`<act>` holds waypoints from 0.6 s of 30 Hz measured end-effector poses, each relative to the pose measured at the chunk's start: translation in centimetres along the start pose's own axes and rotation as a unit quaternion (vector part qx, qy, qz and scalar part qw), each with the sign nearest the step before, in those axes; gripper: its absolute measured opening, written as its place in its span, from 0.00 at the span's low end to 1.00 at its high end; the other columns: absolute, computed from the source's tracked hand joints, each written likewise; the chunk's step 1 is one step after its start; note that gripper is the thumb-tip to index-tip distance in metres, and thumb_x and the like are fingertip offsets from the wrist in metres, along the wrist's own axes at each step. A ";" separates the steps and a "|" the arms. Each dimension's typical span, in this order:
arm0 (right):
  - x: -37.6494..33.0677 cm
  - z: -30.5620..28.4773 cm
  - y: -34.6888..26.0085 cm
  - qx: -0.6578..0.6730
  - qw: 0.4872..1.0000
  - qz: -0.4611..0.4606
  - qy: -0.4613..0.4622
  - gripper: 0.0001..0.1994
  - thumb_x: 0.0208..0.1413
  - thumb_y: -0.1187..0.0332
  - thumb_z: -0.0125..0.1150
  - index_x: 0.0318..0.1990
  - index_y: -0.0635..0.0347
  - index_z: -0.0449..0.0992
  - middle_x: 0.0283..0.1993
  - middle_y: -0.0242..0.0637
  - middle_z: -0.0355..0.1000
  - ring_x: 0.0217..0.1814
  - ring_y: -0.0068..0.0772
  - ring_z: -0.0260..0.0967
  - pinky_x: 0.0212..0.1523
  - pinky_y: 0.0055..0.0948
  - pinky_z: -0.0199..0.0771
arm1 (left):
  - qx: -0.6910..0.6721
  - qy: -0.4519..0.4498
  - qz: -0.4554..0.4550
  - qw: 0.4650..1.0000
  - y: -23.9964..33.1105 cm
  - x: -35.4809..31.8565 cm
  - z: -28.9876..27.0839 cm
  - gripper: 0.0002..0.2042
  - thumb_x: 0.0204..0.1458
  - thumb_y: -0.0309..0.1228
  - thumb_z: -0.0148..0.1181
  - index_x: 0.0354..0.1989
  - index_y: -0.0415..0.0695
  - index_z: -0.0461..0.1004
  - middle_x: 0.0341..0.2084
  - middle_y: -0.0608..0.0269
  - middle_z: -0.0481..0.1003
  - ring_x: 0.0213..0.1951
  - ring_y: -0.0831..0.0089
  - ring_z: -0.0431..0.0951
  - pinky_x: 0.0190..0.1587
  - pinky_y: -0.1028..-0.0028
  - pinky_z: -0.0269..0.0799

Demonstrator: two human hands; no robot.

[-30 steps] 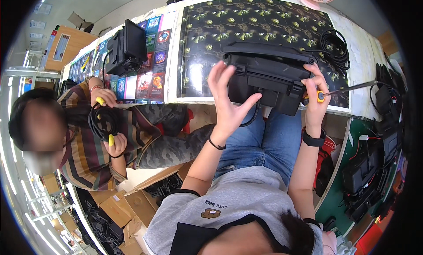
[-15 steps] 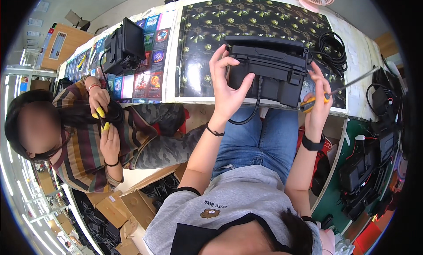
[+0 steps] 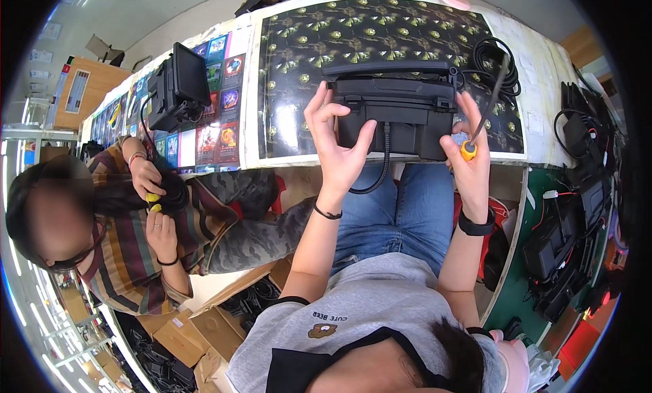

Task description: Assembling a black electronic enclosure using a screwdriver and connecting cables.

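Note:
A bulky black plastic device (image 3: 401, 111) with a flap raised along its far edge stands at the near edge of the table, in front of my lap. My left hand (image 3: 339, 148) grips its left end, thumb on the near face and fingers round the side. From its underside a black coiled cord (image 3: 388, 152) hangs down and curls to the left. My right hand (image 3: 472, 165) holds a screwdriver (image 3: 468, 150) by its yellow handle, the long shaft pointing up and away. Fingers of that same hand rest at the device's right end.
A coiled black cable (image 3: 514, 87) lies on the dark patterned mat (image 3: 299, 67). A similar black device with a screen (image 3: 189, 74) stands on the left. Beside me a co-worker (image 3: 129, 237) works with a small yellow tool. More black units (image 3: 553, 240) lie on the right, over a green surface.
The screwdriver's shaft has swung from pointing right to pointing steeply away. My view has shifted slightly; both hands stay at the device's ends.

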State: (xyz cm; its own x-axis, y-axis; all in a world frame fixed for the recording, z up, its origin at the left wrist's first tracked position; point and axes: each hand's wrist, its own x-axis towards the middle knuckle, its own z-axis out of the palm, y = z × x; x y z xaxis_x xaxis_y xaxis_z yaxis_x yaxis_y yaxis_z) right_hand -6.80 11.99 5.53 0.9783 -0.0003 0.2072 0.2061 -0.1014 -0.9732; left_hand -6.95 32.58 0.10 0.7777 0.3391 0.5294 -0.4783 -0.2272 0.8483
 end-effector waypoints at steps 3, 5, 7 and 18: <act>0.3 -1.0 0.5 -0.049 0.998 0.024 -0.041 0.18 0.59 0.67 0.64 0.57 0.52 0.74 0.66 0.37 0.64 0.40 0.17 0.61 0.46 0.19 0.67 | 0.000 0.001 -0.008 1.000 0.4 0.0 -0.1 0.23 0.46 0.19 0.69 0.47 0.45 0.64 0.65 0.51 0.51 0.70 0.47 0.53 0.69 0.57 0.56; 1.0 -1.4 0.8 -0.032 0.999 0.016 -0.016 0.15 0.60 0.67 0.63 0.54 0.52 0.75 0.63 0.36 0.66 0.38 0.15 0.61 0.40 0.17 0.65 | -0.002 0.001 -0.011 1.000 0.5 -0.1 0.1 0.23 0.46 0.19 0.69 0.48 0.45 0.64 0.65 0.51 0.51 0.70 0.47 0.53 0.69 0.57 0.56; 2.1 -1.6 1.0 0.002 1.000 -0.001 0.029 0.08 0.62 0.67 0.61 0.47 0.53 0.77 0.58 0.33 0.71 0.33 0.11 0.62 0.28 0.13 0.62 | 0.005 0.010 -0.011 1.000 0.6 -0.1 0.3 0.23 0.46 0.19 0.69 0.48 0.45 0.63 0.65 0.50 0.50 0.70 0.48 0.53 0.69 0.58 0.55; 11.4 4.2 -1.5 -0.374 0.885 -0.263 0.091 0.12 0.62 0.54 0.57 0.47 0.47 0.77 0.39 0.40 0.78 0.42 0.49 0.76 0.41 0.38 0.74 | 0.086 0.038 -0.027 0.995 1.2 0.7 1.4 0.22 0.48 0.21 0.66 0.51 0.44 0.64 0.62 0.47 0.54 0.69 0.48 0.52 0.69 0.56 0.51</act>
State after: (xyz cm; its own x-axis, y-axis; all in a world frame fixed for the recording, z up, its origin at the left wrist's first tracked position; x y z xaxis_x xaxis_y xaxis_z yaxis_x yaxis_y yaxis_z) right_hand 4.14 16.30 8.99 0.7171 0.0900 0.6911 0.4944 -0.7647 -0.4134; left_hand -6.43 31.22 1.47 0.7645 0.4212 0.4880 -0.3551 -0.3566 0.8641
